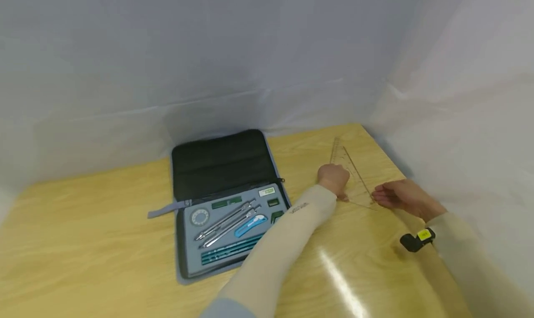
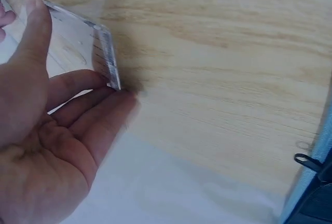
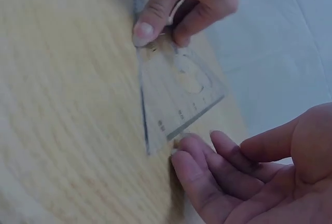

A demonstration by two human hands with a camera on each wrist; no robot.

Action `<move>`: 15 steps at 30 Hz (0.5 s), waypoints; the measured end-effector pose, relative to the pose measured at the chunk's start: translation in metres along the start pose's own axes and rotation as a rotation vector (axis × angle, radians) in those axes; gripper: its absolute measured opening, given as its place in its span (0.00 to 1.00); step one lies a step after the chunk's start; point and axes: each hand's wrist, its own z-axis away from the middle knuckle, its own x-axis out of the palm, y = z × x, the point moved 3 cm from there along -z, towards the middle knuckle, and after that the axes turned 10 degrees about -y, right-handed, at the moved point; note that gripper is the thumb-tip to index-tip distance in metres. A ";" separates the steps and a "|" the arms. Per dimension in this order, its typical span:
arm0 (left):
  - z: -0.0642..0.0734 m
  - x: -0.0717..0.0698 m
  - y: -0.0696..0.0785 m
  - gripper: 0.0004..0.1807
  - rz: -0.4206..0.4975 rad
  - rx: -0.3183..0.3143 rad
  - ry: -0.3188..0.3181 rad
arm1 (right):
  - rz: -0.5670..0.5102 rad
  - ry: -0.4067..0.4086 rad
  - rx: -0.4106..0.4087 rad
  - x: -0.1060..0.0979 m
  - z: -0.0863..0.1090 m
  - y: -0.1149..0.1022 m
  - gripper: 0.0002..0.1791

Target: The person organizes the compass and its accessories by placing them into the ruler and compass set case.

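Observation:
A clear plastic set square (image 1: 354,181) with printed scale marks is over the right side of the wooden table. My left hand (image 1: 333,178) pinches it, thumb on its face and fingers at its edge in the left wrist view. In the right wrist view, the left hand (image 3: 189,3) covers part of its upper end. My right hand (image 1: 406,198) is beside the opposite corner, fingers loosely bent. Its fingertips (image 3: 189,164) are close to the lower edge of the set square (image 3: 166,89); whether they touch it, I cannot tell.
Left of the hands lies an unzipped case (image 1: 221,165) with its dark lid folded back. Its grey tray (image 1: 193,264) holds two compasses, a blue utility knife (image 1: 251,225), green pencils (image 1: 229,251), an eraser (image 1: 267,191) and a round dial (image 1: 200,217). Pale sheeting (image 1: 250,54) stands behind and right.

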 end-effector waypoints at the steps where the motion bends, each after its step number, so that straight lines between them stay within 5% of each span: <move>1: 0.000 -0.001 0.001 0.29 -0.010 0.005 0.001 | -0.003 0.002 -0.003 -0.001 0.000 0.000 0.25; 8: 0.002 -0.001 0.017 0.33 -0.033 -0.005 0.007 | 0.071 -0.037 -0.019 -0.008 0.031 0.000 0.31; 15: 0.004 0.001 0.029 0.37 -0.112 -0.248 0.036 | 0.131 -0.009 -0.073 -0.016 0.035 0.005 0.33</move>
